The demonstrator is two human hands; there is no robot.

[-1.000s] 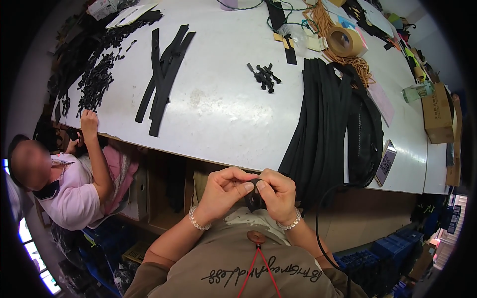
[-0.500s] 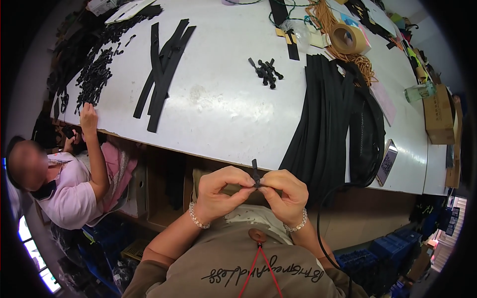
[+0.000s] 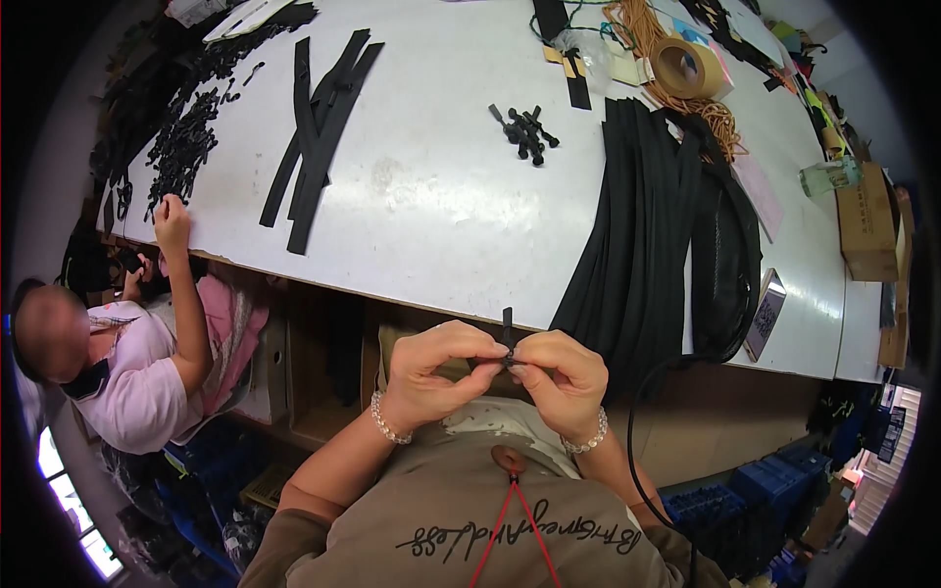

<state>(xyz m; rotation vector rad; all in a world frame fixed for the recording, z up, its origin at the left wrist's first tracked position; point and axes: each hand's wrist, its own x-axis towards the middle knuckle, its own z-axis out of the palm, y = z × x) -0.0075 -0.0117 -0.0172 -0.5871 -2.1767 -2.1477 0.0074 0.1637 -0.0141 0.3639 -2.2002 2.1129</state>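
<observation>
In front of my chest, just off the table's near edge, both my hands pinch one small black pull tab [image 3: 508, 321]. Its flat end points up and away from me, between the two pinches. My left hand [image 3: 439, 365] closes thumb and forefinger on the tab's lower end from the left. From the right, my right hand [image 3: 567, 370] pinches that same end, its fingertips against the left ones. The fingers cover the lower end's detail. A small heap of similar black tabs [image 3: 525, 135] lies farther out on the white table [image 3: 441, 216].
Long black strips [image 3: 632, 235] hang over the table edge at right, beside a black bag-like piece [image 3: 725, 265] and a phone [image 3: 765, 314]. Tape [image 3: 686, 69] and tan cord lie behind. Black strips [image 3: 319, 137] cross at left. A co-worker [image 3: 147, 363] reaches toward a black pile [image 3: 181, 142].
My hands stay pinched on the tab, and its free end stands slightly straighter. The whole view has shifted a little. The co-worker's hand remains by the pile.
</observation>
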